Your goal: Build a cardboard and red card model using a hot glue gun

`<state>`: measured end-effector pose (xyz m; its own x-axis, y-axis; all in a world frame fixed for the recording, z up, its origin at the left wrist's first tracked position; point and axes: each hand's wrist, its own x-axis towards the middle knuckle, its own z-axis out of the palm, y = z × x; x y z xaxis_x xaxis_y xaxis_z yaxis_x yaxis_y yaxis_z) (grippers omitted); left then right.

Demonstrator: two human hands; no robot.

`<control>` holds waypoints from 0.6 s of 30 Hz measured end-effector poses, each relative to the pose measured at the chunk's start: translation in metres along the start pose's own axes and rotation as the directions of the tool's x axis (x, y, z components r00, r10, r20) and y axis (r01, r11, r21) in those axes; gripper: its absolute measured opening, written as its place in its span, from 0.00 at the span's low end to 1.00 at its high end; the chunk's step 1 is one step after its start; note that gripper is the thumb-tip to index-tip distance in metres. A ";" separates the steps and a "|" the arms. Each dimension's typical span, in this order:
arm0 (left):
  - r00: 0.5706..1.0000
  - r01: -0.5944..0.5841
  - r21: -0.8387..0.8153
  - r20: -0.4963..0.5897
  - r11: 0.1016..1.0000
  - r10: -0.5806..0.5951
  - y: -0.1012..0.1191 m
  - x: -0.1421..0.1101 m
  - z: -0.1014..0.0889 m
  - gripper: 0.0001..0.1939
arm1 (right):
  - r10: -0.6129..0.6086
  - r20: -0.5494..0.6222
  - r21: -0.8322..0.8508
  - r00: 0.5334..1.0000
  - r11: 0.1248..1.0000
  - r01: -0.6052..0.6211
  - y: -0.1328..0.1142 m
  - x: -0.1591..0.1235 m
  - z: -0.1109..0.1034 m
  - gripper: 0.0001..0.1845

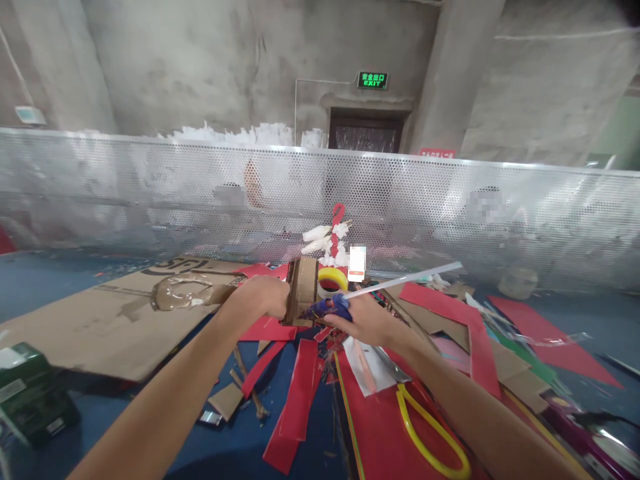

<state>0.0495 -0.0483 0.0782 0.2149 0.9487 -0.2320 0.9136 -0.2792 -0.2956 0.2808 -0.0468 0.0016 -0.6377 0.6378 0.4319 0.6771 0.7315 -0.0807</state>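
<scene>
Now, the right hand (367,319) grips a blue glue gun (330,307), nozzle toward nine o'clock, across the brown cardboard piece (303,283). The left hand (267,295), nearer, clasps that piece's left edge; its long axis runs toward twelve, white flowers (317,234) beyond at one.

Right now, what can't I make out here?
All in the head view:
Glue gun: handle hidden by the right hand.
Nozzle: blurred, so contact with the cardboard piece is uncertain.
Left hand: fingertips hidden behind that piece.
Green box: cut off by the left edge, print too small.
Purple device: cut off by the right edge.
</scene>
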 end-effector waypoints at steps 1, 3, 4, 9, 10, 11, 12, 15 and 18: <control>1.000 0.017 -0.006 -0.004 1.000 -0.017 -0.002 0.002 0.001 0.22 | 0.001 0.019 -0.017 1.000 1.000 0.000 -0.001 0.000 0.000 0.24; 0.999 0.041 -0.018 -0.018 0.999 -0.042 -0.007 0.006 0.005 0.23 | 0.010 0.040 -0.014 0.999 1.000 -0.009 -0.002 0.000 -0.001 0.24; 0.999 0.046 -0.021 -0.020 0.999 -0.046 -0.009 0.008 0.006 0.24 | 0.012 0.043 0.009 0.999 1.000 -0.013 -0.002 0.000 -0.002 0.23; 1.000 0.025 -0.034 -0.016 0.999 -0.026 -0.013 0.013 0.010 0.22 | -0.004 0.011 0.178 1.000 0.984 0.002 -0.003 -0.002 -0.007 0.20; 1.000 0.022 -0.039 -0.020 0.999 -0.023 -0.013 0.013 0.010 0.22 | -0.001 0.009 0.182 1.000 0.983 0.000 -0.004 -0.003 -0.007 0.20; 0.999 0.022 -0.042 -0.023 0.999 -0.023 -0.013 0.012 0.010 0.22 | 0.003 0.013 0.173 1.000 0.985 -0.005 -0.004 -0.003 -0.007 0.20; 0.999 0.021 -0.041 -0.026 0.999 -0.022 -0.012 0.012 0.009 0.22 | 0.010 0.016 0.157 1.000 0.987 -0.013 -0.005 -0.003 -0.007 0.21; 0.999 0.021 -0.039 -0.029 0.999 -0.022 -0.010 0.009 0.007 0.21 | 0.017 0.019 0.103 1.000 0.994 -0.018 -0.008 -0.003 -0.004 0.22; 0.999 0.014 -0.043 -0.032 0.999 -0.015 -0.008 0.006 0.006 0.22 | 0.008 0.010 0.059 1.000 0.998 -0.009 -0.011 -0.003 -0.002 0.22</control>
<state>0.0419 -0.0411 0.0737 0.2122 0.9570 -0.1977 0.9303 -0.2598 -0.2589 0.2759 -0.0570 0.0032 -0.6359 0.6461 0.4221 0.6598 0.7389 -0.1368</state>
